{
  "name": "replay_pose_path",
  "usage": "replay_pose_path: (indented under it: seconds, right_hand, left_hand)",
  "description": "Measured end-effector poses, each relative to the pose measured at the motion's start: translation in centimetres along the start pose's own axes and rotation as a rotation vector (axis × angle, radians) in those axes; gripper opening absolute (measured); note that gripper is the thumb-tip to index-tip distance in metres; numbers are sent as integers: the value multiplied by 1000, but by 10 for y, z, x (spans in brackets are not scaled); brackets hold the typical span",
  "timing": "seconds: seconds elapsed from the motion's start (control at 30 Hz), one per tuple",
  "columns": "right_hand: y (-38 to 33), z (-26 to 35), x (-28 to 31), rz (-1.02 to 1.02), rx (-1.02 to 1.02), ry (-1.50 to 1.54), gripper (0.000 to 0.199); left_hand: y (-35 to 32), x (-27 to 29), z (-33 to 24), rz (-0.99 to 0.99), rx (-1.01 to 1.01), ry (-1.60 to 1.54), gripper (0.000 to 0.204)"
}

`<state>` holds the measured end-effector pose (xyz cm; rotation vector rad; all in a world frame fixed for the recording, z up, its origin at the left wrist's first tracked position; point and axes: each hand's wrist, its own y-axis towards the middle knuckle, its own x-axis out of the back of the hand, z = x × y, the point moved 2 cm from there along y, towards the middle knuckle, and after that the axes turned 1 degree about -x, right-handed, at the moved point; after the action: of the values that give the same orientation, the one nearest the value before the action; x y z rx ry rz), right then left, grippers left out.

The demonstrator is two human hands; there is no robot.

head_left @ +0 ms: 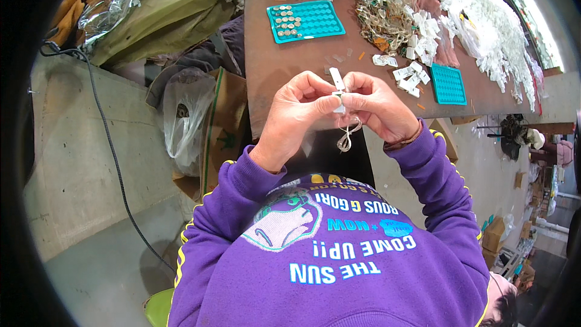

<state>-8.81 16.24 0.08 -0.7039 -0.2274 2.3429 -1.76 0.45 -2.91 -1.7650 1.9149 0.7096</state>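
Above the near edge of the brown table, my left hand (pixel 292 110) and my right hand (pixel 376 106) meet at a small white plastic case (pixel 337 77). Both thumbs and forefingers pinch it from either side, and its lower part is partly covered by my fingertips. A thin pale wire (pixel 345 141), coiled into a loop, dangles below the case between my hands. Farther off on the table lies a teal tray (pixel 324 19) with round silver button cells in the pockets of its left part. To the right of my right hand are several loose white plastic cases (pixel 410 77).
A second teal tray (pixel 448 85) lies at the table's right. Behind are tangled wires (pixel 382 17) and a large heap of white pieces (pixel 493 33). Left of the table stand a cardboard box (pixel 227 122) and a clear plastic bag (pixel 189 124); a dark cable (pixel 111 139) hangs farther left.
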Motion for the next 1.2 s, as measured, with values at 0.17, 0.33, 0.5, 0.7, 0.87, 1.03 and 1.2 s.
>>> replay_pose_path:
  seconds: [0.17, 0.33, 0.5, 0.7, 0.87, 1.03, 1.2]
  right_hand:
    - [4, -10, -2, 6, -58, 151, 16]
    - [-1, -5, -13, -104, 159, 50, 20]
    - [-13, -13, -28, -234, 351, -174, 15]
    - [-17, -27, -37, -402, 608, -183, 17]
    - [-18, -34, -41, -430, 811, -171, 15]
    - [-18, -35, -33, -460, 591, 35, 14]
    - [-22, -18, -21, -276, 357, -103, 37]
  left_hand:
    - [-1, -5, 0, -63, -58, 104, 9]
    - [0, -6, -3, -295, -198, 191, 9]
    - [2, -4, -3, -354, -245, 190, 11]
    - [2, -6, 2, -385, -270, 207, 13]
    - [-1, -11, 5, -389, -277, 152, 14]
    - [-1, -14, 6, -391, -317, 152, 15]
    - [-3, -13, 3, -371, -346, 228, 15]
